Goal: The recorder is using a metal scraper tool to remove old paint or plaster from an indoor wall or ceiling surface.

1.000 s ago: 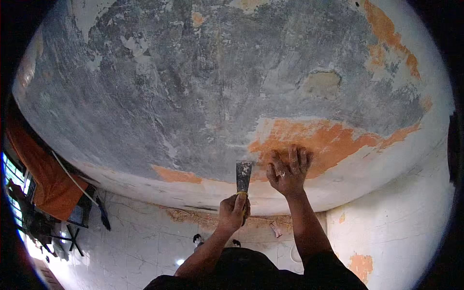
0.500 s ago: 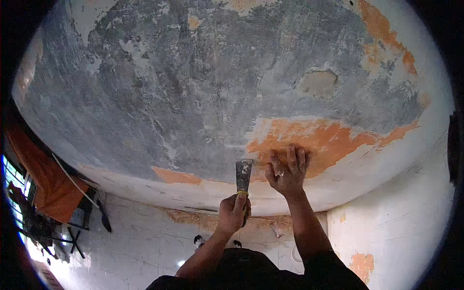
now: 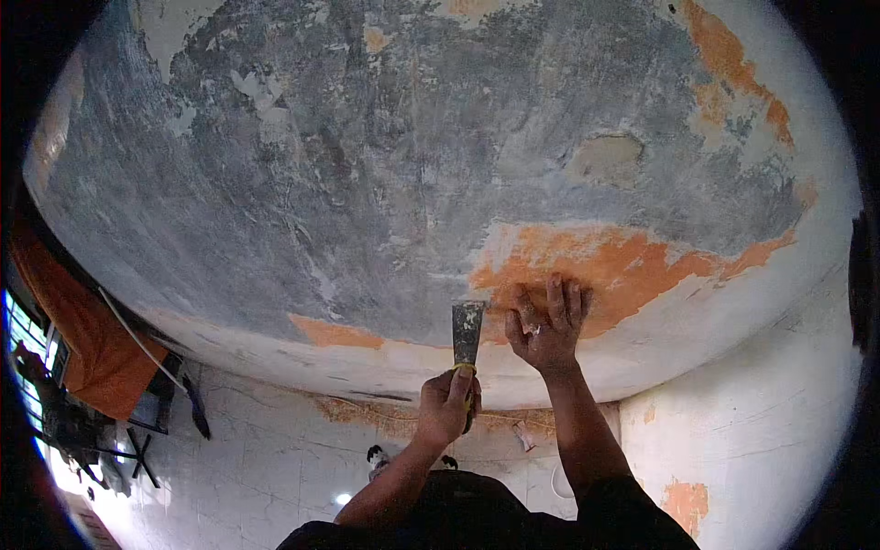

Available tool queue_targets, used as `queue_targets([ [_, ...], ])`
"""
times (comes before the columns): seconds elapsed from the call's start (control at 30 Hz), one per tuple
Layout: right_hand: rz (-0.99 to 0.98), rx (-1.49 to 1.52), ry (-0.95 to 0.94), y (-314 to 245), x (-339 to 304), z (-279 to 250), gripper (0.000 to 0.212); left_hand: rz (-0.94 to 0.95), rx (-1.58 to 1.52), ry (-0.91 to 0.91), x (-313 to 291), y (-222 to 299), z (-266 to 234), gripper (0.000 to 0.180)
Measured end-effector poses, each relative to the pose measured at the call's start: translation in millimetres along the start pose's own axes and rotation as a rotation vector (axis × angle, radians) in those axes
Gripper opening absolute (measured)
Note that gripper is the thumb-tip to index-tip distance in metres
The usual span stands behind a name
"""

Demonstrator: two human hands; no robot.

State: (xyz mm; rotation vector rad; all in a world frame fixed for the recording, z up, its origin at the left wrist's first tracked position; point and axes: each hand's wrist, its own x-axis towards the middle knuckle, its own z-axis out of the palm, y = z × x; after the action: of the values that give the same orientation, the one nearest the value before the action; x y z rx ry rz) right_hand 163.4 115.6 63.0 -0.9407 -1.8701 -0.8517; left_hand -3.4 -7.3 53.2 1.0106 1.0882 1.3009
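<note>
My left hand (image 3: 444,408) is closed around the handle of a putty knife (image 3: 467,335). Its flat blade, speckled with pale residue, points up at the wall, and the blade's edge is close to the left end of an orange patch (image 3: 632,270); whether it touches cannot be told. My right hand (image 3: 548,325) lies on the wall over that patch, fingers spread and holding nothing, with a white smear near the thumb. Around the patch the wall (image 3: 367,174) is mottled grey, its coating worn away in places.
A smaller orange strip (image 3: 335,332) shows low on the wall. On the far left hang an orange cloth (image 3: 101,348) and a long-handled tool (image 3: 147,353), beside a barred window (image 3: 26,348). Pale marble-like tiles (image 3: 266,449) lie below. Another wall (image 3: 752,403) meets at the right.
My left hand and the putty knife have shifted slightly to the right. My right hand stays in the same place on the orange patch.
</note>
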Motion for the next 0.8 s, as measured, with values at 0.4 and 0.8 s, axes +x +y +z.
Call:
queue_targets([
  [0.4,-0.009,-0.011,0.039,1.9,7.6,7.9,0.043,0.051,0.082,0.042,9.5,-14.9,-4.0,0.045],
  [0.8,-0.055,-0.033,0.025,4.6,7.7,5.1,0.038,0.082,0.057,-0.002,22.2,23.4,1.7,0.046],
])
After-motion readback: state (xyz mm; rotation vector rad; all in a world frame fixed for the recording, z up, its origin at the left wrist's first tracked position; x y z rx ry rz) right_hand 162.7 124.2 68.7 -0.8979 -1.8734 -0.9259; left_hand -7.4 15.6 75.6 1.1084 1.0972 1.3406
